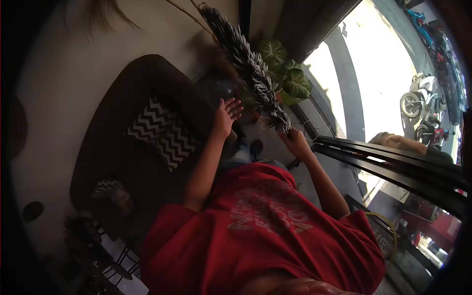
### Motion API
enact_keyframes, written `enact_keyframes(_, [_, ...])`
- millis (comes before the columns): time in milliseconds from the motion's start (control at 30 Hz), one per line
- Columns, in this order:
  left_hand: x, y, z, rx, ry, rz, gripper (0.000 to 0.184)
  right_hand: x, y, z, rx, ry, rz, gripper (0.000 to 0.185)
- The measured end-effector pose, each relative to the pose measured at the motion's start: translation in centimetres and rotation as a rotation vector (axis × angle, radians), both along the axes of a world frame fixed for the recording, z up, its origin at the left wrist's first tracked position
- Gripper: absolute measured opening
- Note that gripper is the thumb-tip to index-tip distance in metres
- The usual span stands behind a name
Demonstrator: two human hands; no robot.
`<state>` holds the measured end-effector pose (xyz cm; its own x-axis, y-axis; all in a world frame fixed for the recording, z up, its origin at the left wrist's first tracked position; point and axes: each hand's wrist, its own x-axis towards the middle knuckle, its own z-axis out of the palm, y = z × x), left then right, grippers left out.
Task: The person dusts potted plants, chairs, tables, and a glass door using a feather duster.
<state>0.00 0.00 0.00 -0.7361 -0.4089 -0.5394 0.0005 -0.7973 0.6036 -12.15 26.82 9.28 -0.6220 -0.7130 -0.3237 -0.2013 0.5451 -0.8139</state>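
Note:
A long duster (248,64) with dark grey, fluffy strands slants from the top of the view down to my right hand. My right hand (295,142) is closed around its lower end; the handle is mostly hidden by the fingers. To the left of the duster, my left hand (228,115) is raised with its fingers apart and holds nothing. Behind the duster stands a potted plant (296,83) with broad green leaves. Whether the strands touch the leaves I cannot tell.
A dark sofa (113,128) with a zigzag-patterned cushion (164,132) is on the left. Black window frame bars (383,155) run along the right, with parked motorcycles (420,98) outside. Metal-legged furniture (123,260) stands at lower left.

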Motion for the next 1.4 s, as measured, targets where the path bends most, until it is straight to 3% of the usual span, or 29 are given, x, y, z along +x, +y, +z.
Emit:
enact_keyframes(67, [0.5,-1.5,-0.8,-0.038,-0.035,0.059,0.051,0.7,-0.5,-4.5,-0.032,0.004,0.053,0.039])
enact_keyframes(100, [-2.0,2.9,-2.9,0.056,0.015,0.078,0.051,-1.7,4.0,-5.5,0.062,0.054,0.074,0.039])
enact_keyframes(167, [-1.3,1.0,-4.5,-0.174,-0.376,0.201,0.048,-1.5,4.5,-12.2,0.311,0.04,0.146,0.045])
enact_keyframes(200, [1.6,-0.4,-6.0,-0.192,-0.42,0.21,0.048,1.0,4.2,-15.0,0.292,-0.002,0.163,0.045])
enact_keyframes(267, [3.2,-0.9,-10.0,-0.542,-0.582,0.263,0.047,1.5,5.4,-18.7,0.546,-0.108,0.175,0.052])
enact_keyframes(300, [4.2,-1.4,-10.5,-0.538,-0.6,0.276,0.047,2.7,5.5,-20.6,0.548,-0.116,0.195,0.052])
enact_keyframes(367, [5.4,-1.8,-11.9,-0.997,-1.05,0.106,0.054,3.8,5.6,-23.3,0.612,0.034,0.092,0.053])
enact_keyframes(400, [5.8,-1.8,-13.1,-0.982,-1.067,0.114,0.054,3.6,4.8,-23.3,0.618,0.032,0.114,0.053])
enact_keyframes(467, [5.9,-2.0,-15.7,-1.318,-1.267,0.042,0.065,2.6,2.0,-22.5,0.686,-0.058,0.158,0.048])
enact_keyframes(600, [5.1,-1.8,-18.8,-1.194,-1.348,-0.03,0.077,1.5,-2.0,-23.2,0.467,-0.2,0.105,0.045])
enact_keyframes(667, [3.7,-1.5,-19.2,-1.221,-1.408,0.128,0.085,1.3,-4.3,-23.6,0.325,-0.252,0.036,0.042])
enact_keyframes(867, [1.6,-1.9,-18.0,-1.184,-1.475,0.201,0.088,1.7,-4.9,-32.0,0.505,-0.583,-0.199,0.045])
enact_keyframes(900, [1.6,-2.1,-18.2,-1.186,-1.481,0.193,0.088,1.8,-4.5,-34.0,0.507,-0.592,-0.199,0.045])
enact_keyframes(967, [1.9,-2.1,-18.9,-1.202,-1.483,0.213,0.086,2.6,-3.1,-38.0,0.771,-0.57,-0.204,0.045])
enact_keyframes(1100, [1.2,-2.6,-19.5,-1.239,-1.454,0.235,0.085,2.6,-4.6,-41.0,0.885,-0.439,-0.217,0.045])
enact_keyframes(1200, [1.2,-3.3,-20.4,-1.24,-1.458,0.195,0.085,1.3,-6.5,-41.9,0.72,-0.583,-0.19,0.041])
enact_keyframes(1267, [1.1,-2.9,-20.1,-1.199,-1.463,0.192,0.085,0.4,-5.1,-45.6,0.333,-0.566,-0.225,0.038])
enact_keyframes(1400, [1.1,-3.0,-20.3,-1.192,-1.466,0.153,0.085,-0.7,-3.2,-45.8,0.415,-0.584,-0.196,0.037])
